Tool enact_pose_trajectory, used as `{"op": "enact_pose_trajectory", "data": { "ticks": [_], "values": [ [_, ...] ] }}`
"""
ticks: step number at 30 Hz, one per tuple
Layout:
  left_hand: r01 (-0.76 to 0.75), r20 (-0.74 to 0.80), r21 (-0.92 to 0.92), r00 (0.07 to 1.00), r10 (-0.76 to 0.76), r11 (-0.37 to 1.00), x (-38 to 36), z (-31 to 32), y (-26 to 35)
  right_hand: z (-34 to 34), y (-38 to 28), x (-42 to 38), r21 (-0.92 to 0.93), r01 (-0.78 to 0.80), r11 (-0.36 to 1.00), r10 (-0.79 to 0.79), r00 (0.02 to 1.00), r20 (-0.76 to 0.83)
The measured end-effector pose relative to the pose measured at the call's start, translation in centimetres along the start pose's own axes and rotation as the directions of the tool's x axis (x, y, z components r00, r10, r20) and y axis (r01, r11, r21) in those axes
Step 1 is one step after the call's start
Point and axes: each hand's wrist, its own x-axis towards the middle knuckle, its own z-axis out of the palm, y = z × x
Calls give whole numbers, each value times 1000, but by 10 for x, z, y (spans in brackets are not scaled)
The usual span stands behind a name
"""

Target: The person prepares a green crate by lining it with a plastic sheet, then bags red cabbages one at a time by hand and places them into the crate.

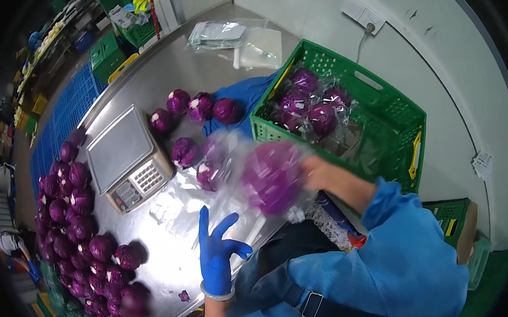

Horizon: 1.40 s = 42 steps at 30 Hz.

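Note:
A red cabbage in a clear plastic bag [272,177], smeared by motion, hangs over the table's near edge. My right hand [319,173], bare and partly blurred, grips it from the right side. Lower down, my left hand [217,261] wears a blue glove; its fingers are spread and hold nothing. Clear plastic bags [182,209] lie on the steel table just beyond the glove. Several loose red cabbages [184,152] sit behind them, next to a digital scale [120,149]. To the right, a green crate [388,97] contains several bagged red cabbages [321,117].
A large heap of red cabbages [75,228] covers the table's left side. At the back lie packs of plastic bags [218,35], and a blue cloth [244,93] is partly under the crate. A wall [449,66] bounds the right. Another person [15,245] is at far left.

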Motion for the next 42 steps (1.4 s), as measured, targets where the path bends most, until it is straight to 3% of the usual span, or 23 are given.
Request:
{"op": "enact_pose_trajectory", "data": {
  "ticks": [1, 3, 5, 8, 11, 14, 17, 18, 21, 23, 24, 25, 26, 27, 29, 32, 35, 36, 37, 38, 39, 41, 42],
  "values": [
    [-41, 39, 11, 998, 41, 999, 6, 0, -4, 26, -32, -50, 72, 197, 978, -199, 980, 21],
    [-104, 15, 270, 994, 104, 957, 22, -20, -30, -14, -82, -82, -14, 447, 894, -434, 874, 218],
    [106, -173, 238, 983, -65, 965, 23, -50, -60, -40, -110, -111, -98, 566, 819, -548, 820, 164],
    [241, -346, 204, 925, -160, 949, 16, -73, -92, -80, -114, -126, -194, 463, 865, -483, 873, -71],
    [361, -447, 172, 858, -254, 917, 8, -80, -110, -122, -90, -104, -522, 360, 773, -476, 874, -101],
    [415, -465, 235, 842, -273, 879, 1, -94, -127, -150, -68, -66, -133, 314, 940, -335, 923, -188],
    [421, -501, 237, 825, -262, 875, 2, -96, -130, -148, -63, -51, -489, 405, 772, -534, 831, -155],
    [415, -500, 235, 827, -257, 879, 3, -97, -133, -152, -64, -46, -597, 352, 721, -521, 843, -132],
    [417, -497, 238, 829, -258, 877, 0, -107, -150, -153, -87, -47, -949, 186, 253, -578, 816, 6],
    [431, -480, 261, 834, -271, 864, -2, -115, -162, -148, -112, -57, -995, 34, 97, -491, 871, -18],
    [416, -489, 263, 835, -252, 870, -3, -112, -164, -111, -132, -75, -986, -117, 122, -495, 853, -163],
    [397, -498, 287, 840, -218, 872, -7, -116, -168, -83, -150, -85, -952, -269, 146, -494, 814, -306],
    [380, -503, 312, 843, -188, 871, -9, -122, -174, -94, -164, -80, -964, -123, 236, -696, 671, -256],
    [364, -506, 338, 848, -158, 868, -13, -126, -178, -113, -178, -72, -957, 45, 285, -850, 473, -231],
    [366, -531, 302, 831, -164, 880, -18, -129, -176, -138, -200, -44, -973, -164, 164, -980, 89, -180],
    [345, -530, 296, 835, -147, 891, -25, -134, -185, -166, -224, 8, -978, -127, 167, -971, 151, -186],
    [275, -529, 369, 847, -42, 888, -36, -135, -194, -170, -220, 26, -943, -255, -212, -965, 206, 162],
    [242, -542, 427, 840, 32, 871, -37, -138, -200, -182, -225, 27, -990, -27, -135, -959, 256, 124],
    [201, -495, 652, 844, 209, 731, -36, -139, -206, -196, -233, 27, -981, 191, -25, -945, 317, 86],
    [217, -452, 757, 855, 255, 617, -31, -130, -197, -195, -235, 23, -973, 227, 49, -933, 358, 37],
    [75, -263, 892, 888, 376, 446, -24, -131, -195, -192, -238, 14, -960, 253, 124, -917, 398, -13],
    [58, -151, 922, 964, 218, 383, -10, -129, -194, -193, -259, 2, -960, -116, -255, -899, 393, 191],
    [41, -97, 944, 983, 158, 328, -8, -139, -209, -166, -250, -3, -961, -71, -268, -920, 313, 234]
  ]
}}
